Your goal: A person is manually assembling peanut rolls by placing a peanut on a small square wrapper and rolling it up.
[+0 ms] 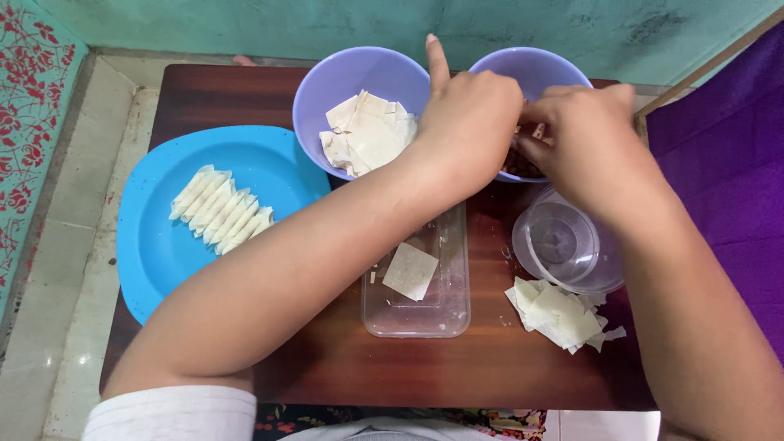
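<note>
Two bare hands meet over the far right of a dark wooden table (490, 367). The left hand (469, 122) is curled with its index finger pointing up; the right hand (584, 139) has its fingertips pinched together beside it. Both hover at the rim of a lilac bowl (535, 65) holding a dark filling (516, 166), mostly hidden by the hands; what the fingers pinch cannot be made out.

Just left of that sits a second lilac bowl (343, 82) with a heap of pale square dough wrappers (367, 135). Nearer the person, a clear rectangular tray (420, 314) holds one flat wrapper (410, 271), partly under the left forearm. Right of it stands a clear plastic bowl (563, 245), and in front of that lies a loose pile of wrapper pieces (559, 314). At far left, a bright blue plate (155, 245) carries a neat row of folded, rolled wrappers (220, 211).
</note>
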